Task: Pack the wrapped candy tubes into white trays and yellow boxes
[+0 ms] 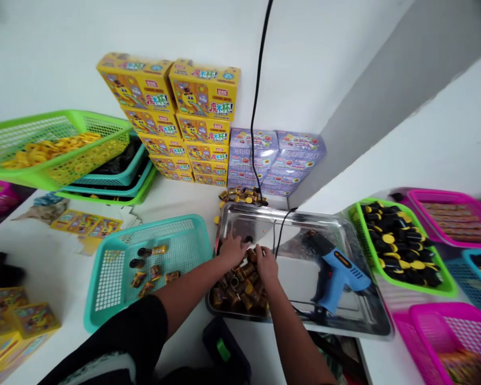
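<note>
At metal tray point(292, 283) | left hand point(233, 251), right hand point(266, 264) by pieces point(246, 289) | hold unclear

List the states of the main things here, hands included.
Metal tray: flat, part filled
Brown pieces: heaped loose at its left end
Left hand: at the heap, grip unclear
Right hand: at the heap, grip unclear
Blue gun-shaped tool: lying on its side
Turquoise basket: a few small pieces scattered inside
Yellow boxes: stacked
Purple boxes: stacked
Black cable: hanging down
</note>
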A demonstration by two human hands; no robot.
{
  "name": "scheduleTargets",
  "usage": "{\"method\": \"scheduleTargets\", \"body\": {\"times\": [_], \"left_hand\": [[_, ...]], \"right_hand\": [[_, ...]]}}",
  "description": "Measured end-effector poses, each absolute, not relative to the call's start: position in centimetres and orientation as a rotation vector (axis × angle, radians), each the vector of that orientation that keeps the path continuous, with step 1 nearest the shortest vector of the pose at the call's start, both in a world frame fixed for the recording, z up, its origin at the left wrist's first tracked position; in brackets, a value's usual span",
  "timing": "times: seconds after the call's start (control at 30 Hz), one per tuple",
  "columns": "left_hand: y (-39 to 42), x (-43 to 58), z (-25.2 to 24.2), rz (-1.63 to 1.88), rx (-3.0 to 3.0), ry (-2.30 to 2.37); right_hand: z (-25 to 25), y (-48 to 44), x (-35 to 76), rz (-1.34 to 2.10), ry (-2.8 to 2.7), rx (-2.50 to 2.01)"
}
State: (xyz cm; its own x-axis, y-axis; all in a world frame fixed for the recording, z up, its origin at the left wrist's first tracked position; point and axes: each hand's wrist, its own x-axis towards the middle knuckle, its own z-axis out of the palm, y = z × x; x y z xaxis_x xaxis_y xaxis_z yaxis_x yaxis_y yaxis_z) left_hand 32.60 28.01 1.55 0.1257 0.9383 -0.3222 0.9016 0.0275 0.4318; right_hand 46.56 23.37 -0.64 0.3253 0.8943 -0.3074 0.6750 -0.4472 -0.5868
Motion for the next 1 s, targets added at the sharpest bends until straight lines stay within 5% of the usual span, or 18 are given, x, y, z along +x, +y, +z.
{"method": "scheduleTargets", "body": {"times": [0.63, 0.87, 1.0], "left_hand": [[24.9, 31.3, 5.3, 0.756, 1.419, 1.794], [21.8, 19.7, 7.3, 0.94, 1.479, 1.763], [21.0, 12.9, 6.1, 0.755, 1.646, 1.977]], "right_hand": [[4.1, 22.8, 40.2, 1.069, -0.965, -1.847], [6.8, 20.5, 31.3, 1.074, -1.373, -1.551], [7.1, 20.3, 32.0, 0.949, -1.751, -1.602]]}}
